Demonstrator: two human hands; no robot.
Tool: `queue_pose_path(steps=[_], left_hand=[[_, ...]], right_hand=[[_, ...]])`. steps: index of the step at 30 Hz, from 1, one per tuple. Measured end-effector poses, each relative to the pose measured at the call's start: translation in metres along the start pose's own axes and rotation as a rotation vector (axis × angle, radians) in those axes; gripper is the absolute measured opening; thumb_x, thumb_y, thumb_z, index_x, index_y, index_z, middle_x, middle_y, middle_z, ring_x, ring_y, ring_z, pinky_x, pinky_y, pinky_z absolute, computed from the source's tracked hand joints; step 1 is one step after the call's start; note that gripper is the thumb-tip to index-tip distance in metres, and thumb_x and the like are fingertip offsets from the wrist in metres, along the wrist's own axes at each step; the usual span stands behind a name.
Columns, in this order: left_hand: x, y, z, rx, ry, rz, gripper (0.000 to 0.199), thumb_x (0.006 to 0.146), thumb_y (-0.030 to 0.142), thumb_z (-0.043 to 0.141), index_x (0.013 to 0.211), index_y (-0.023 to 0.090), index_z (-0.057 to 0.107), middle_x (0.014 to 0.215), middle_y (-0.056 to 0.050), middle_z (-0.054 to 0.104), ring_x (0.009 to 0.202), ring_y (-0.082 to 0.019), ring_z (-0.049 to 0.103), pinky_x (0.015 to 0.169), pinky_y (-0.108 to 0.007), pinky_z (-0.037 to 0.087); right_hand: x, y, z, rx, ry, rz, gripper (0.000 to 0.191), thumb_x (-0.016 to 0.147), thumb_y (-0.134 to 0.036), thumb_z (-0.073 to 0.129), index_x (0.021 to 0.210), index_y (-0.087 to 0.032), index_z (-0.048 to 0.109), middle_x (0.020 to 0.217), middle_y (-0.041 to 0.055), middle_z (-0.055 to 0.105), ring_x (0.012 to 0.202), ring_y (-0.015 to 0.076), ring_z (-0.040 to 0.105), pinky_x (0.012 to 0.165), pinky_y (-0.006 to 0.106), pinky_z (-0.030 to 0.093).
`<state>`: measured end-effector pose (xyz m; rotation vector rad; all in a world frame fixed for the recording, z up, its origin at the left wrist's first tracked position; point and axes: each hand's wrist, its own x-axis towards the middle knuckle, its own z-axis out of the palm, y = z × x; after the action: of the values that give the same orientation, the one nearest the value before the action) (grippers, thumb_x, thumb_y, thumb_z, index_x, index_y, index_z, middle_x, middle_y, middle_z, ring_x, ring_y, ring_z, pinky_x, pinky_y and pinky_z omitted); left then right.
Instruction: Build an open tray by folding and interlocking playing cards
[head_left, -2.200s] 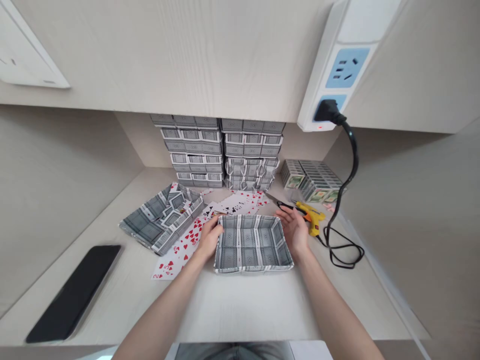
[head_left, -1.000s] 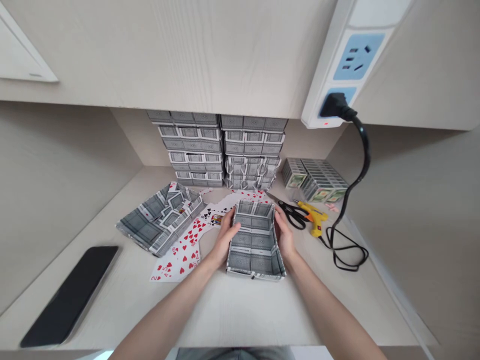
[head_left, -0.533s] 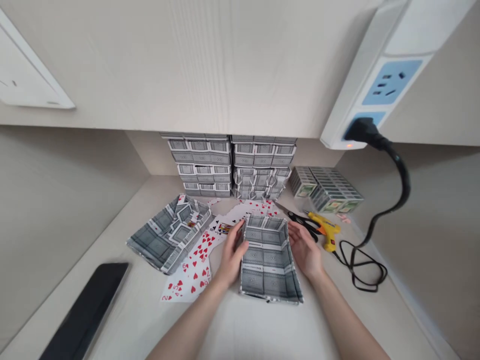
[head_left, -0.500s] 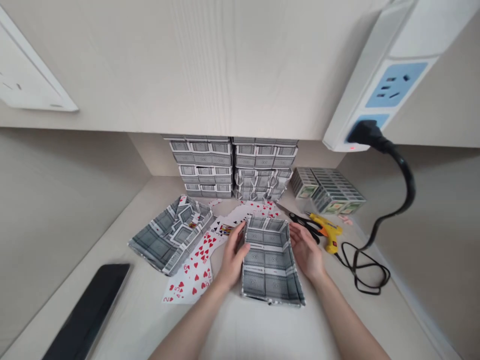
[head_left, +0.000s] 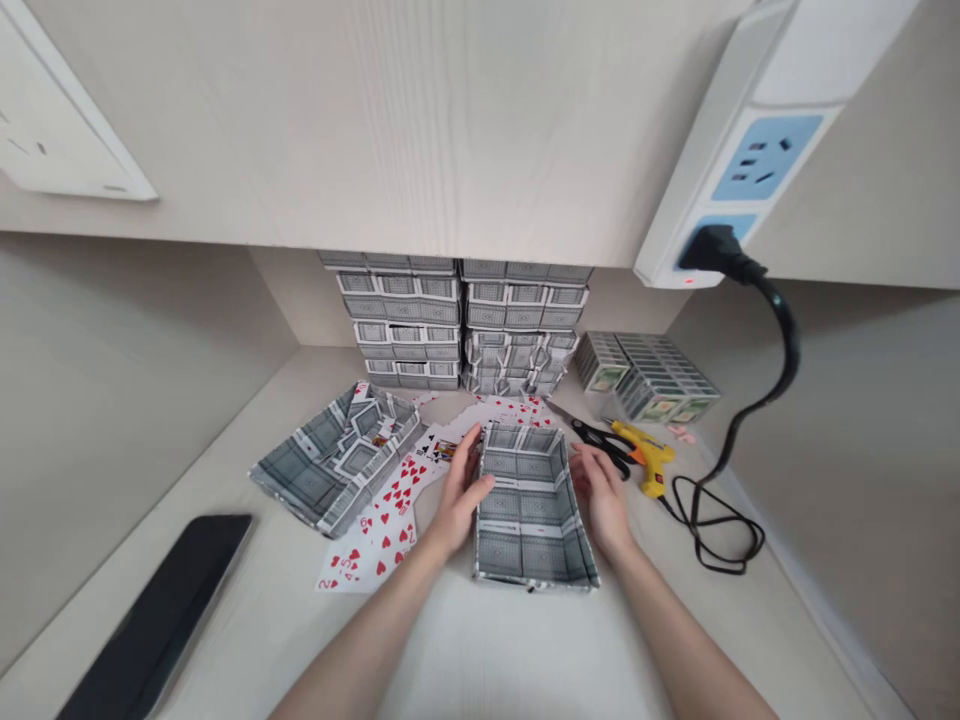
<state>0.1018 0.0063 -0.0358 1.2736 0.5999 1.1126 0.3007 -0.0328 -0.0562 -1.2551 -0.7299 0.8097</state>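
Note:
An open rectangular box [head_left: 519,508] made of grey-backed playing cards lies on the table, its hollow side up. At its left wall is my left hand [head_left: 459,495], with the thumb over the rim and the fingers along the outside. My right hand [head_left: 602,495] is beside the right wall, fingers loosely extended and slightly bent, a narrow gap showing between hand and box. Loose playing cards [head_left: 386,530] are spread left of the box, some partly behind it. Another card box [head_left: 307,475], holding folded card pieces, sits tilted further left.
Stacked card boxes [head_left: 409,312] stand at the back under an overhanging panel [head_left: 420,120]. To the right are scissors [head_left: 600,437], a yellow glue gun [head_left: 646,458] with its cord [head_left: 724,570], and packed card decks [head_left: 652,375]. A black phone-like slab [head_left: 161,610] lies at left.
The camera view has shifted slightly. My right hand appears a little further from the box's right wall. The box and my left hand keep nearly the same places on the table.

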Motion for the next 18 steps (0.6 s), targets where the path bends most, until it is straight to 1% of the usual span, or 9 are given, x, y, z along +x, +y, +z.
queue_pose_path(steps=[1,4,5,7,9,10,12,14,18], left_hand=[[0.000,0.000,0.000,0.004,-0.014,0.004,0.059,0.076,0.024,0.050,0.131,0.026,0.027,0.140,-0.002,0.027,0.128,-0.021,0.023,0.106,-0.035,0.019],[0.003,0.001,0.000,0.034,-0.029,0.032,0.063,0.072,0.021,0.053,0.130,0.025,0.028,0.140,-0.002,0.026,0.128,-0.021,0.023,0.106,-0.035,0.019],[0.005,0.001,-0.001,0.054,-0.024,0.036,0.064,0.071,0.021,0.053,0.130,0.025,0.028,0.140,-0.002,0.025,0.128,-0.022,0.022,0.106,-0.036,0.019],[0.008,-0.001,-0.002,0.092,0.003,0.036,0.064,0.070,0.020,0.051,0.130,0.025,0.029,0.139,-0.001,0.027,0.126,-0.022,0.025,0.105,-0.036,0.020],[0.012,-0.004,-0.004,0.146,0.056,0.016,0.061,0.070,0.020,0.049,0.128,0.024,0.031,0.133,-0.003,0.036,0.120,-0.022,0.035,0.100,-0.036,0.027],[0.014,-0.006,-0.006,0.183,0.106,0.008,0.059,0.070,0.020,0.048,0.126,0.023,0.033,0.127,-0.004,0.042,0.114,-0.021,0.041,0.097,-0.036,0.031],[0.016,-0.009,-0.008,0.279,0.224,0.015,0.052,0.069,0.018,0.048,0.120,0.021,0.040,0.115,-0.005,0.050,0.103,-0.020,0.048,0.090,-0.035,0.037],[0.017,-0.010,-0.011,0.387,0.299,0.041,0.045,0.067,0.017,0.048,0.112,0.020,0.047,0.106,-0.005,0.054,0.097,-0.019,0.050,0.087,-0.034,0.038],[0.016,-0.010,-0.016,0.539,0.319,0.078,0.031,0.069,0.019,0.048,0.099,0.019,0.055,0.097,-0.004,0.056,0.093,-0.019,0.051,0.084,-0.033,0.039]], right_hand=[[0.000,0.000,0.001,-0.063,-0.001,-0.013,0.032,0.071,-0.047,0.055,0.090,-0.022,0.062,0.075,0.0011,0.064,0.073,0.0199,0.056,0.067,0.032,0.043],[-0.003,-0.001,0.006,-0.251,-0.009,-0.106,0.035,0.072,-0.049,0.053,0.088,-0.020,0.062,0.081,0.0030,0.064,0.080,0.0207,0.054,0.071,0.031,0.041],[-0.003,-0.001,0.007,-0.278,-0.030,-0.118,0.038,0.073,-0.051,0.051,0.090,-0.019,0.062,0.081,0.0038,0.063,0.079,0.0207,0.054,0.069,0.031,0.042],[-0.004,-0.001,0.007,-0.267,-0.097,-0.069,0.044,0.074,-0.053,0.047,0.094,-0.018,0.061,0.074,0.0042,0.063,0.070,0.0195,0.055,0.060,0.030,0.042],[-0.004,-0.001,0.006,-0.213,-0.144,-0.002,0.048,0.075,-0.056,0.043,0.097,-0.017,0.061,0.070,0.0043,0.062,0.060,0.0180,0.054,0.052,0.029,0.042],[-0.003,0.000,0.005,-0.190,-0.153,0.021,0.049,0.075,-0.056,0.042,0.097,-0.017,0.061,0.070,0.0045,0.062,0.058,0.0175,0.054,0.050,0.029,0.042],[-0.003,0.000,0.004,-0.179,-0.158,0.040,0.049,0.076,-0.057,0.041,0.096,-0.017,0.062,0.072,0.0055,0.063,0.058,0.0179,0.055,0.051,0.030,0.043],[-0.002,0.000,0.003,-0.199,-0.155,0.028,0.049,0.075,-0.058,0.042,0.094,-0.018,0.063,0.074,0.0063,0.064,0.062,0.0190,0.056,0.054,0.031,0.044],[0.003,0.002,-0.001,-0.266,-0.099,-0.032,0.052,0.075,-0.060,0.039,0.091,-0.016,0.063,0.075,0.0067,0.064,0.064,0.0194,0.057,0.055,0.031,0.043]])
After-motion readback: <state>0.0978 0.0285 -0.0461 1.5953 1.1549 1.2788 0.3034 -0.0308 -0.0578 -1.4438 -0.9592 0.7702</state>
